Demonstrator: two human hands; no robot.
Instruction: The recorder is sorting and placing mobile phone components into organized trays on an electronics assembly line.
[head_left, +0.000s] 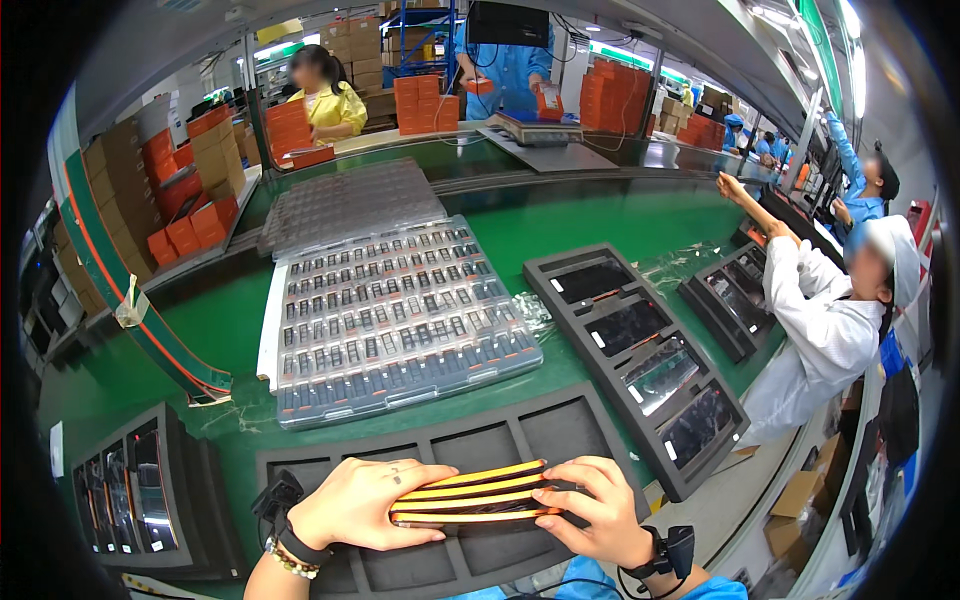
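My left hand (375,503) and my right hand (597,508) grip a small stack of orange-edged phones (475,494) between them, edges facing up toward me. The left fingers wrap the stack's left end, and the right thumb and fingers pinch its right end. Under the stack lies a black foam tray (462,449) whose visible compartments hold nothing. To the right, another foam tray (612,352) carries several dark-screened phones, one (662,376) with a glossy reflection. Farther left of my hands stands a stack of foam trays (190,480) with phones in the top one.
A clear plastic tray (400,320) filled with rows of small dark parts rests on the green bench, empty-looking trays (350,200) behind it. Orange boxes (615,97) are piled beyond. A person in white (810,320) works at the right, near more foam trays (735,290).
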